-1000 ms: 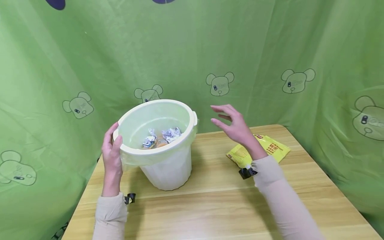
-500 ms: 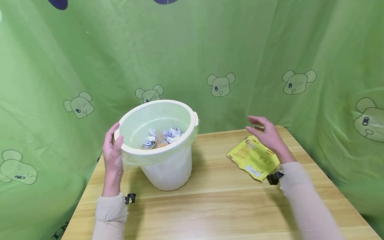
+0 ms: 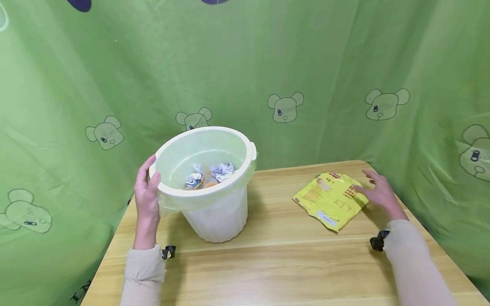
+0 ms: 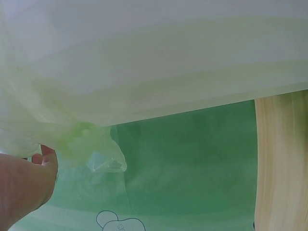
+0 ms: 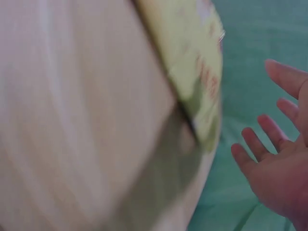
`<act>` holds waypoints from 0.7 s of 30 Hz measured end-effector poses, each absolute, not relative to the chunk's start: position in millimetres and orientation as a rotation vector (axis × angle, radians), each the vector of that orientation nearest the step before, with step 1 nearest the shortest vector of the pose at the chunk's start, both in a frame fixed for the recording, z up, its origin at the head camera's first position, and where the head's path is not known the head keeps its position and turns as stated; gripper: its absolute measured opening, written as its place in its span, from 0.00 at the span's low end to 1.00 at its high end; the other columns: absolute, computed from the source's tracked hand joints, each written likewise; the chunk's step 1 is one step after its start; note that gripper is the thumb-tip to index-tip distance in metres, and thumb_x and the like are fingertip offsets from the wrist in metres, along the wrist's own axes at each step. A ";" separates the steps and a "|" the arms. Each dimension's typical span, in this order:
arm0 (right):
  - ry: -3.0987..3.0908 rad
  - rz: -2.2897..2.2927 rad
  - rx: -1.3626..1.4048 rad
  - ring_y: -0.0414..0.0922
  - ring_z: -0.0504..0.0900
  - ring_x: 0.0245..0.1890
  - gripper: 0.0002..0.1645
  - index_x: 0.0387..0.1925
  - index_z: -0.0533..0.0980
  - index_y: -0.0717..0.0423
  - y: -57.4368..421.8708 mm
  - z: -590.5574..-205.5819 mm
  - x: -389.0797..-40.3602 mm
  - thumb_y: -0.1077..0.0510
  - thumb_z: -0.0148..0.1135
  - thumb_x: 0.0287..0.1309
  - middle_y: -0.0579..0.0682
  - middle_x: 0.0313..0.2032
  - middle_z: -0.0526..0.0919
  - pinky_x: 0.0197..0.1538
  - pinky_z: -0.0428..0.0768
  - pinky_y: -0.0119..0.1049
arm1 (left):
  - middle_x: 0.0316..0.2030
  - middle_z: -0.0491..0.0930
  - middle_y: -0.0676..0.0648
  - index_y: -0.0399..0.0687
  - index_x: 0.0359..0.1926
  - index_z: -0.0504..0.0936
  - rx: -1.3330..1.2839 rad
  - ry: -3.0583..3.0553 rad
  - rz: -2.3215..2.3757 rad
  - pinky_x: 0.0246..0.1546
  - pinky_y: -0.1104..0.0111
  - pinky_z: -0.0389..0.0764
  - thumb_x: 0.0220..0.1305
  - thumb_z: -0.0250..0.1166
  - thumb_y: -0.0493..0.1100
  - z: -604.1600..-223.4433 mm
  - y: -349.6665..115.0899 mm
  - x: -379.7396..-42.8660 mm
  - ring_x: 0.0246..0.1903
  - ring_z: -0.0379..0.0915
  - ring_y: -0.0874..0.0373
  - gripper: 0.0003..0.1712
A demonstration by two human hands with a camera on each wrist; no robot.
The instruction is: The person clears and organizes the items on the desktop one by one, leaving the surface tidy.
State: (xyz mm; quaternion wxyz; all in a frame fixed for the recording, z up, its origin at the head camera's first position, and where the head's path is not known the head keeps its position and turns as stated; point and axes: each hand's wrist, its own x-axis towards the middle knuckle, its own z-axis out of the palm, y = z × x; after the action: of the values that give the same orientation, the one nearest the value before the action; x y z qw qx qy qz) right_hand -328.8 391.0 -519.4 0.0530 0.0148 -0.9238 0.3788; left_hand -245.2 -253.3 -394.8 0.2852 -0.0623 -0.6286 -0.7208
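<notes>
My left hand [image 3: 146,199] grips the left rim of a white trash bin [image 3: 220,223], thumb on the near side of the rim. The bin is tilted toward me. A thin pale-green plastic liner [image 4: 106,156] is folded over its rim, bunched beside my left hand in the left wrist view. Crumpled paper [image 3: 223,171] and something orange-brown lie inside. My right hand [image 3: 382,196] hovers at the right end of a flat yellow food packet [image 3: 331,203] with red print. In the right wrist view its fingers [image 5: 252,144] are spread and hold nothing, apart from the packet.
The wooden table [image 3: 268,267] carries the bin on its left and the packet on its right. A green curtain [image 3: 237,63] with printed mouse heads hangs close behind the table and along both sides.
My right hand has moved right and lower, from beside the bin, across the packet, to its right end. The left hand keeps its grip on the bin.
</notes>
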 end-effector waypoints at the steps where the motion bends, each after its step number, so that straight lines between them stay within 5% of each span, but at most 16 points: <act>1: -2.831 1.141 0.027 0.82 0.54 0.68 0.52 0.80 0.46 0.68 395.4 -522.7 -328.2 0.45 0.60 0.73 0.84 0.71 0.50 0.65 0.61 0.81 | 0.68 0.72 0.43 0.51 0.71 0.73 -0.168 -1.684 -1.925 0.53 0.69 0.88 0.69 0.61 0.46 -394.7 -253.4 -245.1 0.58 0.74 0.44 0.30; 9: -2.908 1.227 -0.075 0.84 0.41 0.72 0.58 0.81 0.37 0.66 409.4 -538.2 -326.8 0.41 0.60 0.72 0.85 0.74 0.37 0.70 0.47 0.82 | 0.67 0.72 0.42 0.51 0.71 0.73 -0.167 -1.684 -1.938 0.50 0.69 0.89 0.69 0.61 0.46 -394.6 -253.6 -244.8 0.56 0.75 0.44 0.30; 21: -3.003 1.115 -0.064 0.80 0.61 0.65 0.54 0.76 0.52 0.74 406.1 -546.2 -329.3 0.51 0.71 0.62 0.84 0.67 0.59 0.67 0.61 0.77 | 0.67 0.73 0.46 0.55 0.71 0.73 -0.154 -1.717 -1.906 0.52 0.68 0.88 0.69 0.61 0.48 -394.4 -254.2 -244.9 0.58 0.74 0.42 0.30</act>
State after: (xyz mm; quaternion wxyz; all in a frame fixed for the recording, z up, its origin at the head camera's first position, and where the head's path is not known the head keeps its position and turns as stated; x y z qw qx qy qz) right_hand -329.3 406.1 -546.2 -0.0313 -0.0199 -0.9368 0.3478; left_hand -244.9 -254.2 -394.4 0.2819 -0.0574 -0.6411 -0.7115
